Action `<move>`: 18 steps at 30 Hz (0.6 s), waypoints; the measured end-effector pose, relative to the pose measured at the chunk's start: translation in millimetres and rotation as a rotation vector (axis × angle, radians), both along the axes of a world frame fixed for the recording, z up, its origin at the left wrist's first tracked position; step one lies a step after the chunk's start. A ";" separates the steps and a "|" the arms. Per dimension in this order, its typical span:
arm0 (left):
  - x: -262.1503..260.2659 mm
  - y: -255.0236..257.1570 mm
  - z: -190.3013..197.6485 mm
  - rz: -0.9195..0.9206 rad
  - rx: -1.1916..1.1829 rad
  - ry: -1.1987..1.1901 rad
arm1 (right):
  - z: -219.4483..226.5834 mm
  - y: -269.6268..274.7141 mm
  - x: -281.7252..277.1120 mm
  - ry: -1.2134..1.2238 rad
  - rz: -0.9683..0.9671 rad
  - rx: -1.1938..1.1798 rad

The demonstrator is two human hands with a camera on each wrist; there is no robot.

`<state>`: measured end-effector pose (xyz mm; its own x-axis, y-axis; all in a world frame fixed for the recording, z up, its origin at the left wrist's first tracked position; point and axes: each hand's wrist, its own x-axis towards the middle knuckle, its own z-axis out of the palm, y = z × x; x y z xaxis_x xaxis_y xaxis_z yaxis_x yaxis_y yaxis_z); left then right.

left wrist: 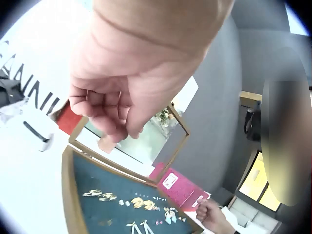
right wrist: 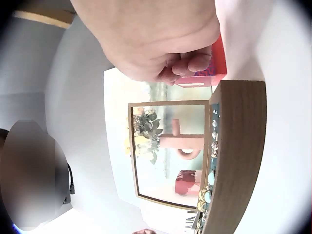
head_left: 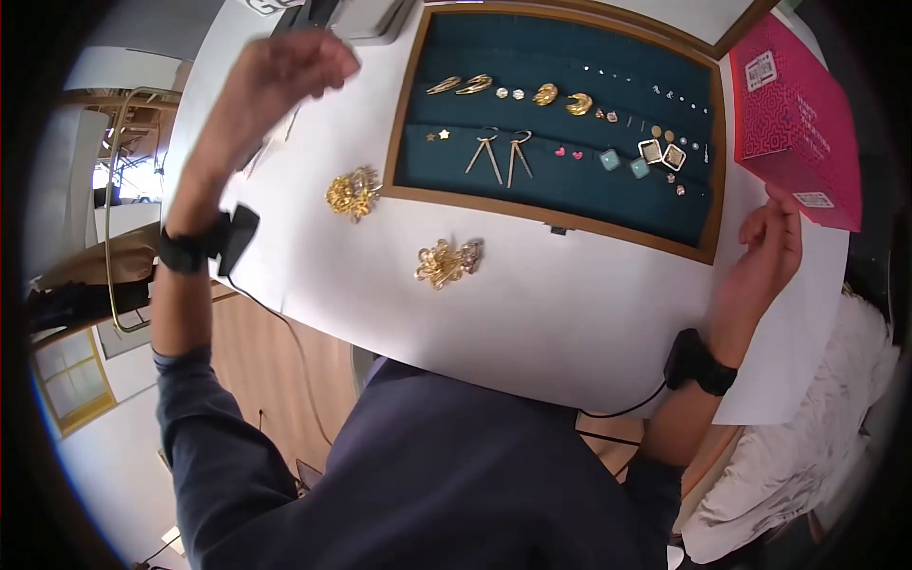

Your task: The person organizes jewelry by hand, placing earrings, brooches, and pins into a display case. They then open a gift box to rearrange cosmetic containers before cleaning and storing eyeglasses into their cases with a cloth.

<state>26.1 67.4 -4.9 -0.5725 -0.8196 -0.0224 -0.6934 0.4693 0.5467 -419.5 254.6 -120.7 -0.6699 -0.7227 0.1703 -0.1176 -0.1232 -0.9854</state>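
Note:
My left hand is raised over the left part of the table, its fingers loosely bent. In the left wrist view, fingertips and thumb draw close together, and no object shows between them. My right hand is beside the pink box, fingertips right at its lower edge and fingers loosely curled, with nothing seen in them. Between the hands lies a wooden-framed jewelry case, its dark green lining bearing rows of earrings. Gold crescent earrings, bar drop earrings and light blue square earrings are among them.
Two small piles of gold jewelry, one pile left of the case and another pile before it, lie on the white table. The case's glass lid stands raised at the back. A white cushion is at right.

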 end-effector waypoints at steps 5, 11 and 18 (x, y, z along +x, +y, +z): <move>26.3 96.2 -17.1 0.210 -0.098 0.005 | 61.5 30.3 65.7 0.087 0.384 0.147; -0.2 167.8 -63.4 0.158 0.065 0.241 | 33.4 33.9 188.7 0.597 0.808 0.185; -15.1 189.0 -97.4 0.384 0.339 0.472 | 14.2 31.3 223.1 0.871 0.808 0.217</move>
<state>11.0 256.5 -102.3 -0.2554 -0.9577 -0.1327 -0.4278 -0.0112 0.9038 -196.4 285.9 -106.5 0.2672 -0.9497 0.1631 -0.7183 -0.3091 -0.6233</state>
